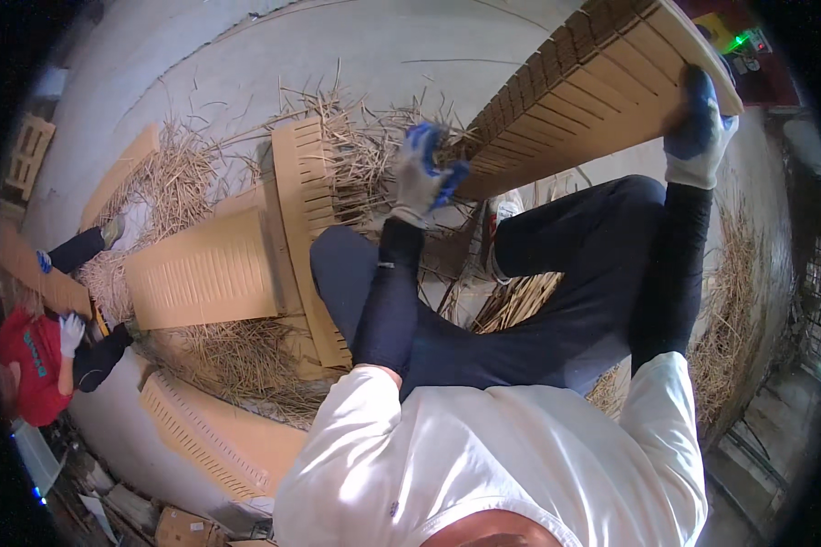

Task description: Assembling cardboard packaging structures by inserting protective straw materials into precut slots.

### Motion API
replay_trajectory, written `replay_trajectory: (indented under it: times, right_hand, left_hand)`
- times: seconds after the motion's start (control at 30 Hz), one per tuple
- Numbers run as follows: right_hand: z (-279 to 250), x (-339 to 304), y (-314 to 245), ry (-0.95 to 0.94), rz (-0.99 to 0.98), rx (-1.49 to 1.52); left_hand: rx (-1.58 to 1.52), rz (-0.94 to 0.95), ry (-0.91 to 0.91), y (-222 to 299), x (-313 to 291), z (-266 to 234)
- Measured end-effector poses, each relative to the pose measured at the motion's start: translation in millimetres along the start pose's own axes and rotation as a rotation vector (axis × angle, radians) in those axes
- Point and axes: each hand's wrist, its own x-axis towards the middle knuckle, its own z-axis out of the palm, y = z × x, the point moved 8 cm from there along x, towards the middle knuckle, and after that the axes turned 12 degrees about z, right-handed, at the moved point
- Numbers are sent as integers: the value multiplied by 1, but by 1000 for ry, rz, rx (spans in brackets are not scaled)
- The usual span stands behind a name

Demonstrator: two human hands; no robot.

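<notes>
I watch the wearer's right hand (701,137), in a white glove with a blue coating, clamped on the upper right end of a thick, tapering stack of tan corrugated cardboard with slits cut along its edge (593,100). That stack slants in front of the wearer's body, its narrower lower end near the left hand (424,173). From my end, the left hand, gloved alike, is blurred; its fingers stand apart, and I cannot tell whether they touch the cardboard. Loose, thin brown cardboard strips (365,159) lie heaped on the grey floor (283,55) beyond it. To its left I see a long, narrow, slotted tan panel (296,173) and a broad, ridged tan sheet (205,264). Farther left, a co-worker in a red top (36,356) holds another brown board (41,269).
</notes>
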Motion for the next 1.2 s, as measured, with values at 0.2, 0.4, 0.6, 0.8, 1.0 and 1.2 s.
replay_trajectory:
  times: [0.2,0.4,0.6,0.8,1.0,1.2]
  right_hand:
    - [-8,0,-3,-50,41,168]
    - [-19,23,20,-55,136,314]
    - [18,8,49,-286,434,742]
    - [124,-57,9,-473,362,216]
    - [145,-67,22,-463,568,388]
    - [147,-73,12,-461,529,381]
  left_hand:
    - [-229,58,10,37,53,7]
    - [-405,29,-155,65,60,2]
    - [-538,-48,-71,62,83,-40]
    - [-644,7,54,101,167,-103]
    - [-483,-79,105,146,179,-140]
    - [-1125,-285,185,124,167,-123]
